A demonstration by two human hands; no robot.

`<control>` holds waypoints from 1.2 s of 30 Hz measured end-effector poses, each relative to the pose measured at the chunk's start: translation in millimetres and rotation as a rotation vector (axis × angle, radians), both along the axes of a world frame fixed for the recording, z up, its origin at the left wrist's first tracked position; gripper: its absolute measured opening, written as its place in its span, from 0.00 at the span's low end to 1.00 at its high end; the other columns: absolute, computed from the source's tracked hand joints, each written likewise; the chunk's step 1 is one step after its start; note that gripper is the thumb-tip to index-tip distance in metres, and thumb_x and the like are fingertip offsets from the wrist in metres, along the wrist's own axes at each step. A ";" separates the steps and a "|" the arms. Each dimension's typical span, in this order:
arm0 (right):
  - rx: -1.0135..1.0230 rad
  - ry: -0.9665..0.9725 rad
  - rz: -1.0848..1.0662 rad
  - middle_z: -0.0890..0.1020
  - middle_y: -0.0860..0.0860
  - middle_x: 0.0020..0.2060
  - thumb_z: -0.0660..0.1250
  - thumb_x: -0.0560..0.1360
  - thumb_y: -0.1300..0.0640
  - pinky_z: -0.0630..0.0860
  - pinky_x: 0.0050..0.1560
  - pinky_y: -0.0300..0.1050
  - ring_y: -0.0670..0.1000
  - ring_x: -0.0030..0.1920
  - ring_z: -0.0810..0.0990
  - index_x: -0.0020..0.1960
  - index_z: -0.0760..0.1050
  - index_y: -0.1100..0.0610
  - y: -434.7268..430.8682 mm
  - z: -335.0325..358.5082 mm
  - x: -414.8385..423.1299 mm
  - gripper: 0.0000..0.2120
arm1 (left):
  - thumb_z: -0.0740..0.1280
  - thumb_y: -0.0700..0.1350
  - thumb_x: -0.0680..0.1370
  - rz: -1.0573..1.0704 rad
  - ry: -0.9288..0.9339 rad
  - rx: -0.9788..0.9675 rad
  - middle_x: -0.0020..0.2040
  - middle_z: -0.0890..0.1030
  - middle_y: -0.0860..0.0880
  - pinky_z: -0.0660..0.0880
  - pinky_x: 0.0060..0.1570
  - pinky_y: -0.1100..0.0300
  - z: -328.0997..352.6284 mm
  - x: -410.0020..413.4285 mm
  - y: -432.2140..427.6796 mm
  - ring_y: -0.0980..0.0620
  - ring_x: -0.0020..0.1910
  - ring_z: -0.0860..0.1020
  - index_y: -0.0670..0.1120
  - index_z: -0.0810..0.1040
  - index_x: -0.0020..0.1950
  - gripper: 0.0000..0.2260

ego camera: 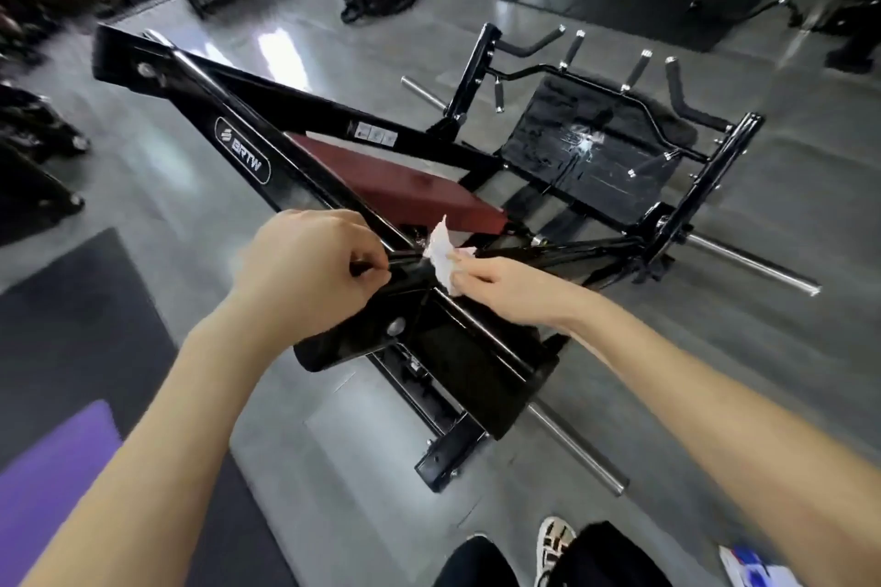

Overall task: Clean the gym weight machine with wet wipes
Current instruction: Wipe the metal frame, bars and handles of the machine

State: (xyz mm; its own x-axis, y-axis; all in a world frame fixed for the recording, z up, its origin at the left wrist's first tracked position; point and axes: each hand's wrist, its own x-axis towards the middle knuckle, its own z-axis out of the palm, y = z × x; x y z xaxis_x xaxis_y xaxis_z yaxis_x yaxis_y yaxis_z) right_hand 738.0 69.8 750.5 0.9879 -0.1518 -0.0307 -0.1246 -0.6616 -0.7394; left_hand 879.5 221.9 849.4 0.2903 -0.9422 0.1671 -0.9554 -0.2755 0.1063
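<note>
While the left hand (305, 267) curls its fingers round a thin black bar of the weight machine (248, 148), apparently to steady it, the right hand (505, 286) pinches a crumpled wet wipe (441, 253) between thumb and fingertips. It holds the wipe against the joint where the slanted frame members meet, just beside the left knuckles. The red pad (405, 191) lies close behind the wipe and likely crowds the stroke. A chrome peg (577, 453) juts out near the person's shoe (553, 539). A purple mat (52, 467) lies to the left, and a blue-and-white packet (758, 570), partly cut off, sits at lower right.
</note>
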 end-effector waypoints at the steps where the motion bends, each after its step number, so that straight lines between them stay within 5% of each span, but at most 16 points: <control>1: 0.008 0.002 0.012 0.70 0.40 0.64 0.53 0.82 0.56 0.60 0.67 0.41 0.38 0.65 0.65 0.42 0.73 0.44 9.6 4.7 -4.6 0.15 | 0.69 0.46 0.71 -0.009 -0.027 -0.024 0.40 0.81 0.56 0.70 0.41 0.60 -2.1 -1.6 0.6 0.50 0.38 0.79 0.53 0.83 0.36 0.05; 4: -0.293 0.036 -0.096 0.56 0.49 0.76 0.58 0.80 0.58 0.69 0.65 0.48 0.48 0.73 0.60 0.66 0.72 0.50 39.2 4.8 -24.3 0.16 | 0.64 0.49 0.70 0.000 -0.031 -0.062 0.40 0.82 0.56 0.70 0.42 0.59 -6.9 -3.6 5.6 0.50 0.36 0.79 0.53 0.83 0.37 0.08; 5: -0.435 -0.028 -0.149 0.60 0.53 0.74 0.64 0.76 0.62 0.74 0.60 0.49 0.51 0.72 0.63 0.68 0.71 0.52 49.2 -0.1 -32.1 0.20 | 0.64 0.49 0.70 -0.005 -0.037 -0.073 0.39 0.82 0.56 0.71 0.42 0.58 -8.7 -3.4 7.0 0.50 0.36 0.79 0.53 0.83 0.37 0.09; 7: -0.611 -0.152 -0.252 0.74 0.57 0.66 0.74 0.62 0.67 0.79 0.48 0.47 0.56 0.63 0.75 0.61 0.78 0.56 65.7 -11.8 -52.9 0.28 | 0.65 0.48 0.71 -0.018 -0.077 -0.109 0.39 0.82 0.56 0.73 0.44 0.55 -12.5 -3.5 10.8 0.50 0.36 0.80 0.53 0.83 0.37 0.08; 9: -0.689 -0.195 -0.304 0.77 0.58 0.62 0.72 0.56 0.70 0.79 0.49 0.49 0.58 0.60 0.78 0.57 0.79 0.58 77.6 -20.6 -74.1 0.30 | 0.65 0.46 0.72 -0.019 -0.156 -0.164 0.37 0.82 0.55 0.72 0.46 0.55 -17.5 -5.8 15.0 0.49 0.35 0.80 0.52 0.83 0.37 0.08; 14: -0.756 -0.102 -0.335 0.80 0.55 0.58 0.56 0.66 0.58 0.78 0.51 0.45 0.55 0.57 0.80 0.52 0.83 0.52 79.5 -13.2 -29.4 0.21 | 0.62 0.43 0.74 -0.038 -0.298 -0.291 0.33 0.81 0.52 0.73 0.51 0.54 -18.0 -15.1 13.3 0.47 0.33 0.80 0.48 0.82 0.35 0.11; 17: -0.891 0.004 -0.322 0.78 0.54 0.62 0.69 0.64 0.55 0.72 0.61 0.46 0.56 0.63 0.74 0.53 0.82 0.51 86.5 -17.9 -21.7 0.17 | 0.65 0.42 0.73 -0.063 -0.307 -0.322 0.32 0.80 0.51 0.72 0.51 0.54 -18.3 -22.8 8.0 0.46 0.32 0.78 0.49 0.82 0.35 0.09; 21: -0.903 -0.059 -0.296 0.72 0.56 0.67 0.67 0.64 0.60 0.58 0.68 0.57 0.56 0.68 0.70 0.61 0.77 0.57 103.1 -29.9 -77.9 0.25 | 0.64 0.41 0.72 -0.181 -0.290 -0.331 0.33 0.79 0.51 0.74 0.50 0.54 -29.2 -47.0 -6.8 0.46 0.32 0.77 0.48 0.82 0.35 0.08; 23: -0.761 -0.126 -0.448 0.73 0.56 0.66 0.65 0.67 0.64 0.59 0.71 0.53 0.52 0.68 0.70 0.62 0.75 0.58 99.3 -28.5 -86.4 0.23 | 0.65 0.43 0.71 -0.162 -0.332 -0.272 0.35 0.79 0.50 0.72 0.52 0.52 -39.3 -51.4 -14.6 0.45 0.35 0.78 0.48 0.82 0.37 0.07; 25: -0.396 -0.163 -0.639 0.74 0.53 0.65 0.61 0.77 0.63 0.62 0.69 0.39 0.38 0.64 0.68 0.62 0.76 0.60 89.0 -20.4 -84.0 0.15 | 0.68 0.44 0.71 -0.106 -0.350 -0.180 0.41 0.80 0.46 0.70 0.58 0.47 -45.9 -48.7 -20.7 0.42 0.41 0.78 0.46 0.83 0.42 0.05; 27: -0.043 -0.148 -0.680 0.75 0.46 0.64 0.59 0.80 0.59 0.65 0.56 0.23 0.29 0.57 0.70 0.56 0.79 0.60 80.9 -15.8 -82.0 0.12 | 0.68 0.46 0.73 -0.050 -0.341 -0.055 0.50 0.79 0.44 0.64 0.64 0.43 -49.1 -44.5 -24.7 0.41 0.50 0.77 0.45 0.82 0.50 0.09; 30: 0.178 -0.191 -0.684 0.78 0.45 0.59 0.59 0.80 0.57 0.67 0.46 0.27 0.33 0.53 0.75 0.54 0.79 0.44 78.0 -14.2 -85.6 0.12 | 0.62 0.48 0.77 -0.023 -0.431 0.097 0.54 0.76 0.46 0.62 0.65 0.47 -54.7 -41.1 -31.3 0.44 0.54 0.74 0.48 0.76 0.56 0.11; 33: 0.320 -0.158 -0.671 0.78 0.40 0.35 0.58 0.80 0.53 0.65 0.35 0.37 0.39 0.30 0.67 0.45 0.81 0.40 64.3 -15.0 -86.2 0.15 | 0.60 0.48 0.78 0.018 -0.446 0.158 0.51 0.76 0.48 0.67 0.56 0.53 -57.5 -41.0 -41.4 0.46 0.50 0.75 0.48 0.76 0.54 0.08; 34: 0.373 -0.137 -0.668 0.76 0.40 0.35 0.58 0.80 0.52 0.65 0.36 0.37 0.39 0.32 0.68 0.40 0.81 0.46 56.2 -17.0 -82.9 0.15 | 0.60 0.47 0.78 0.043 -0.435 0.178 0.50 0.75 0.48 0.66 0.51 0.55 -57.6 -40.7 -45.4 0.47 0.48 0.75 0.48 0.76 0.53 0.08; 36: 0.418 -0.153 -0.698 0.79 0.39 0.47 0.57 0.81 0.53 0.67 0.40 0.33 0.38 0.39 0.72 0.35 0.76 0.42 35.1 -23.7 -71.5 0.17 | 0.60 0.45 0.78 0.102 -0.422 0.218 0.48 0.75 0.49 0.63 0.44 0.57 -57.3 -39.1 -52.4 0.48 0.46 0.74 0.48 0.76 0.51 0.07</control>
State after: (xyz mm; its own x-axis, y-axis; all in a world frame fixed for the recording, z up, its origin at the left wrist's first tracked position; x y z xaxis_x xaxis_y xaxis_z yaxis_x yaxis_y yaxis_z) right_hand 666.5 104.9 726.8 0.6684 -0.7379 -0.0936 -0.2832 -0.1361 -0.9494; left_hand 840.5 169.5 792.1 0.3327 -0.9386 0.0915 -0.8697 -0.3429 -0.3550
